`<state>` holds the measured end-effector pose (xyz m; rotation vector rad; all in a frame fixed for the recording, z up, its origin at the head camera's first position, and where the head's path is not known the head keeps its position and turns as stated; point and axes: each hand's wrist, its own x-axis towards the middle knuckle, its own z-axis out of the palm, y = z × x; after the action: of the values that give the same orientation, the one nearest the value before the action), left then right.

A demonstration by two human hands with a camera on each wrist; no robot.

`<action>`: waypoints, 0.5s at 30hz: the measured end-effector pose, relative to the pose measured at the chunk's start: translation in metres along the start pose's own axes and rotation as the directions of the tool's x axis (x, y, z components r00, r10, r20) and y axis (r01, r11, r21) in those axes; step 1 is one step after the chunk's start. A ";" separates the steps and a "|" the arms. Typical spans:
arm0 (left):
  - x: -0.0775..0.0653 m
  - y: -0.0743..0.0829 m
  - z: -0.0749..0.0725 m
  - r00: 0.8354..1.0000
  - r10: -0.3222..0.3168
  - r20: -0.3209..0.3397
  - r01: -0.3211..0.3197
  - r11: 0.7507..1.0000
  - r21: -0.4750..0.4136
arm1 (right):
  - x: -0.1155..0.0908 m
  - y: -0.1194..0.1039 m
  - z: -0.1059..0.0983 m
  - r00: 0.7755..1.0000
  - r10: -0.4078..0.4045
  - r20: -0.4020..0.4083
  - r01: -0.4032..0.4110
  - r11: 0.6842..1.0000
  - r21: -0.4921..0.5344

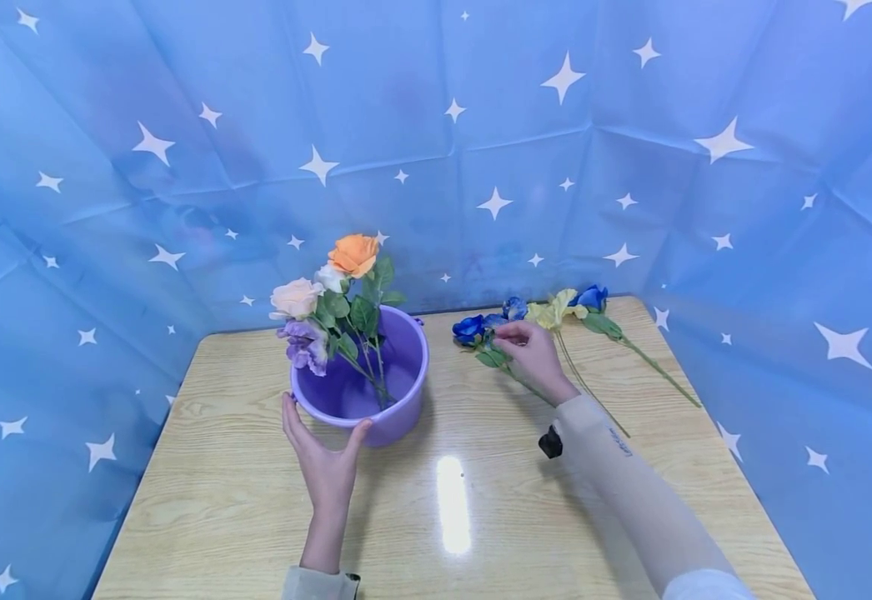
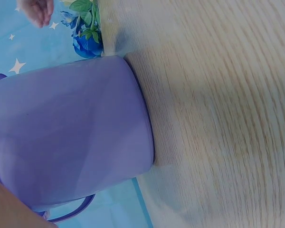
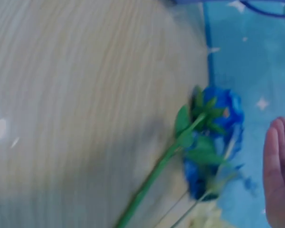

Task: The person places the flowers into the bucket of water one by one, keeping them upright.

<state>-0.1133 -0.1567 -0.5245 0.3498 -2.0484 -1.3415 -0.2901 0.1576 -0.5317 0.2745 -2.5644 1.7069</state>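
Note:
A purple bucket [image 1: 398, 425] stands on the table, holding several artificial flowers: an orange rose [image 1: 354, 255], a pale pink rose [image 1: 297, 298], a white one [image 1: 331, 278] and a purple flower [image 1: 306, 345]. My left hand [image 1: 325, 467] rests against the bucket's near side, fingers and thumb spread; in the left wrist view the bucket wall [image 2: 71, 133] hides most of it. My right hand [image 1: 532, 358] hovers over a blue rose [image 1: 469, 330] lying on the table. In the right wrist view its fingers [image 3: 271, 156] look straight, apart from the blue flowers [image 3: 225, 107].
Beside the blue rose lie more blue flowers [image 1: 514, 308], a pale yellow flower [image 1: 556, 310] and another blue rose [image 1: 592, 297] with a long green stem. A blue star-patterned cloth [image 1: 436, 217] hangs behind the wooden table [image 1: 218, 483].

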 end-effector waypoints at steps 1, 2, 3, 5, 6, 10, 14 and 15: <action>0.000 0.000 0.000 1.000 0.001 0.000 -0.001 1.000 0.000 | -0.001 0.004 -0.002 1.000 0.008 0.002 -0.008 1.000 -0.007; 0.000 0.000 0.000 1.000 0.002 0.000 -0.002 1.000 0.000 | -0.001 0.009 -0.003 1.000 0.018 0.005 -0.018 1.000 -0.013; 0.000 0.000 0.000 1.000 0.002 0.000 -0.002 1.000 0.001 | -0.002 0.013 -0.004 1.000 0.028 0.011 -0.028 0.999 -0.022; 0.000 0.000 0.000 1.000 0.004 0.000 -0.004 1.000 0.001 | -0.004 0.021 -0.007 0.998 0.050 0.029 -0.049 0.998 -0.036; 0.000 0.000 0.000 1.000 0.004 0.000 -0.004 1.000 0.001 | -0.005 0.025 -0.008 0.997 0.065 0.040 -0.064 0.997 -0.037; 0.000 0.000 0.000 1.000 0.005 -0.001 -0.005 1.000 0.001 | -0.010 0.038 -0.012 0.988 0.124 0.087 -0.122 0.992 -0.021; 0.000 0.001 0.000 1.000 0.007 -0.002 -0.007 1.000 -0.001 | -0.013 0.051 -0.015 0.977 0.172 0.126 -0.167 0.985 -0.047; 0.000 0.001 0.000 1.000 0.006 -0.002 -0.006 1.000 -0.002 | -0.014 0.054 -0.016 0.974 0.182 0.132 -0.174 0.982 -0.070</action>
<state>-0.1131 -0.1560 -0.5240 0.3433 -2.0448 -1.3389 -0.2867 0.1939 -0.5768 0.1702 -2.8111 1.7225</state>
